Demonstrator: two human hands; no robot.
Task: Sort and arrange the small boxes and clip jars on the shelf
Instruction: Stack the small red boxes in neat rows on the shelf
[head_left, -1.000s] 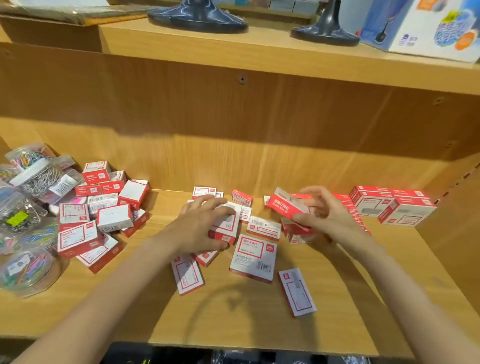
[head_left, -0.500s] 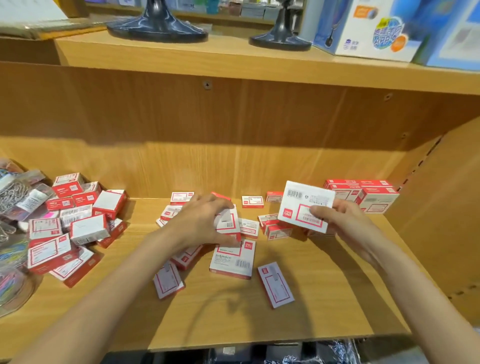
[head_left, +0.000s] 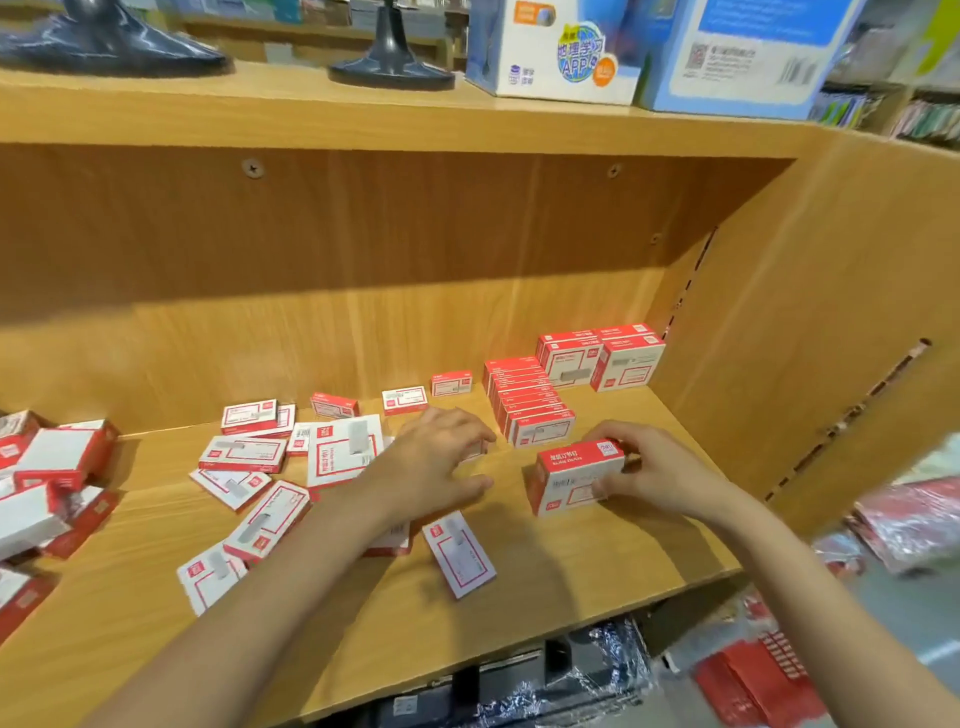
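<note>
Box (head_left: 575, 477) gripped by right hand (head_left: 655, 472), left hand (head_left: 435, 466) beside

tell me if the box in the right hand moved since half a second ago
Yes: the right hand lowered the box onto the shelf, in front of the row of boxes.

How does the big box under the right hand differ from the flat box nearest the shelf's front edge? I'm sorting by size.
The big box stands upright on the shelf, held by the right hand; the flat box lies face up, untouched. The big box looks much thicker, with a solid red top; the flat box shows a white face with a red frame. Both are red-and-white cartons.
</note>
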